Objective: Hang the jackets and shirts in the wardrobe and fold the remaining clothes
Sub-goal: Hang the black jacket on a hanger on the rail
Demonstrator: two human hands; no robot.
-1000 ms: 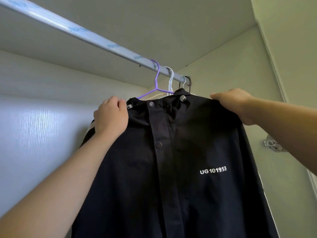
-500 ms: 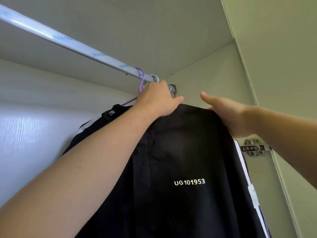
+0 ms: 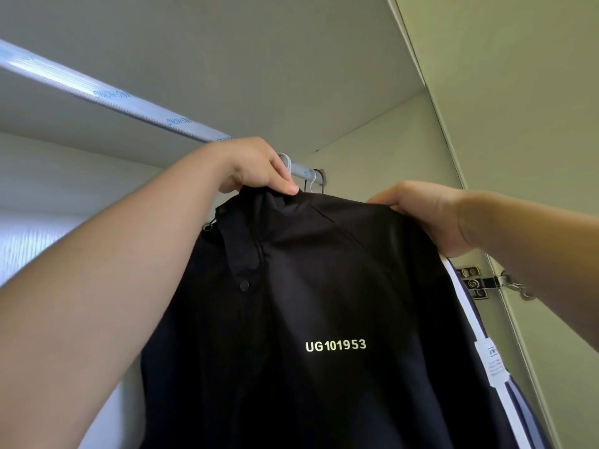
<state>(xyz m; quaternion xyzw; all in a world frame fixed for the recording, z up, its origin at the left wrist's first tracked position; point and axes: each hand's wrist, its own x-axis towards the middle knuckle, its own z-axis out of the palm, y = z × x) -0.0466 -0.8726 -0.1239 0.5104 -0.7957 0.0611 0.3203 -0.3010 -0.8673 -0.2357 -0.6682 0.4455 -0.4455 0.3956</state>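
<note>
A black jacket (image 3: 317, 286) with white "UG101953" lettering hangs in front of me inside the wardrobe, just under the silver rail (image 3: 107, 95). My left hand (image 3: 256, 166) is closed on the jacket's collar right below the rail, hiding the jacket's hanger. My right hand (image 3: 428, 212) grips the jacket's right shoulder. Beyond my left hand, two more hanger hooks (image 3: 312, 179) sit on the rail near its right end.
A second garment with white and blue stripes and a paper tag (image 3: 492, 361) hangs behind the jacket on the right. A metal door hinge (image 3: 479, 283) is fixed to the wardrobe's right side panel (image 3: 405, 150). The wardrobe's top panel (image 3: 259, 59) is close above.
My left hand went from the jacket's left shoulder up to the collar at the rail. The purple hanger hook is now hidden behind it. The view has shifted closer and further right.
</note>
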